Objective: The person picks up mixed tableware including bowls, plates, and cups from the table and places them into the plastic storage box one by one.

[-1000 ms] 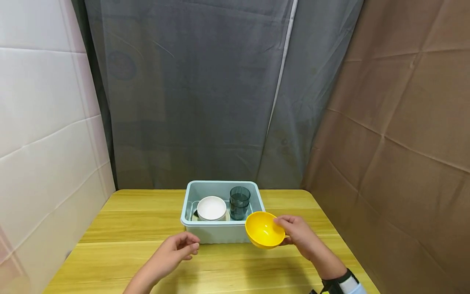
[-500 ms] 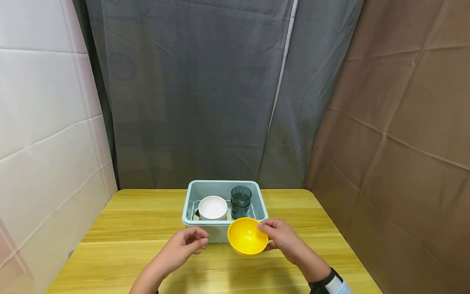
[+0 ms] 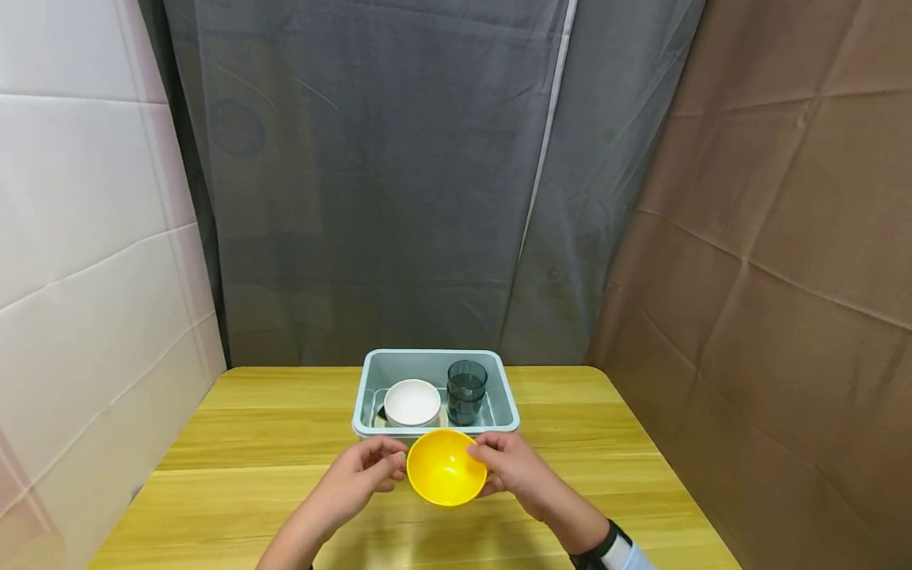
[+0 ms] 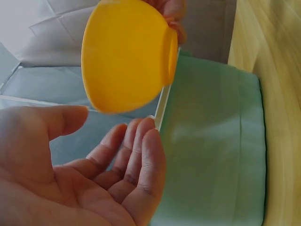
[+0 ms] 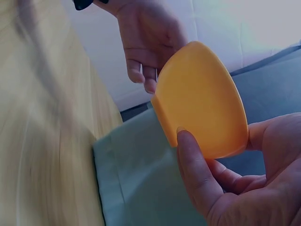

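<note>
A yellow bowl [image 3: 446, 467] hangs tilted toward the head camera, in front of the bin. My right hand [image 3: 520, 479] pinches its right side, thumb at the rim and fingers underneath, as the right wrist view shows with the bowl's outer wall [image 5: 202, 103]. At the bowl's left edge is my left hand [image 3: 363, 479], its fingers loosely bent. In the left wrist view that hand [image 4: 108, 174] has a gap between its fingertips and the bowl [image 4: 127, 56], and its palm holds nothing.
Behind the bowl a pale blue-green bin [image 3: 365, 434] stands on the wooden table [image 3: 271, 427]. Inside it are a white bowl [image 3: 412, 402] and stacked dark glass cups [image 3: 466, 392]. Grey curtain [image 3: 385, 182] closes the back, with cloth walls at both sides.
The right hand has carried the yellow bowl leftward and slightly down, from the bin's right corner to close beside the left hand. The left hand has shifted a little to the right.
</note>
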